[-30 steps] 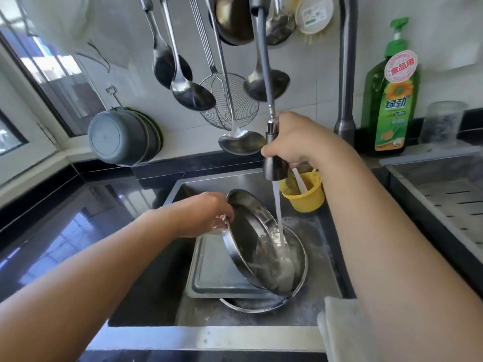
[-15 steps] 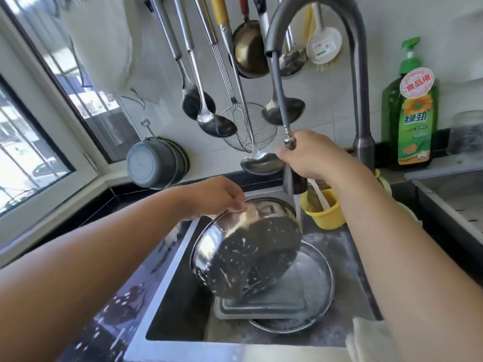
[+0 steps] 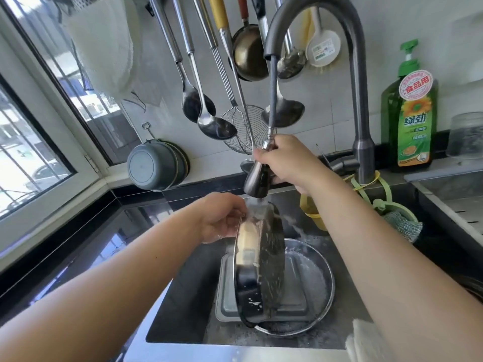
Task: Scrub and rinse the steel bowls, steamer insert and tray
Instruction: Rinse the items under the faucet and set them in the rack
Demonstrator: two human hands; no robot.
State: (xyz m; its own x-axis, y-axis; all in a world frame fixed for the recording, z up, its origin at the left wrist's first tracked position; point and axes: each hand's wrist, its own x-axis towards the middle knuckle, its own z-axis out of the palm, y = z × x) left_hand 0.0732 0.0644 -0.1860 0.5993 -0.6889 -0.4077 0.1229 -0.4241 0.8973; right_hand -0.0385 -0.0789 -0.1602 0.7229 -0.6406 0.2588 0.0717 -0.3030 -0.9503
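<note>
Rinsing a steel bowl [image 3: 261, 265] on edge over the sink [image 3: 183, 304].

The left hand [image 3: 222, 218] pinches its wet, soapy rim, which could slip onto the tray [image 3: 227, 307] below that grip. The right hand [image 3: 285, 160], curled round the spray head [image 3: 257, 180] just above, may splash. Half a second ago the bowl's underside faced the camera.

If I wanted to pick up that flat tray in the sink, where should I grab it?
Probably the tray's raised left rim, coming from the left: it lies flat, and the steel bowl held by the left hand hangs over its right side.
</note>
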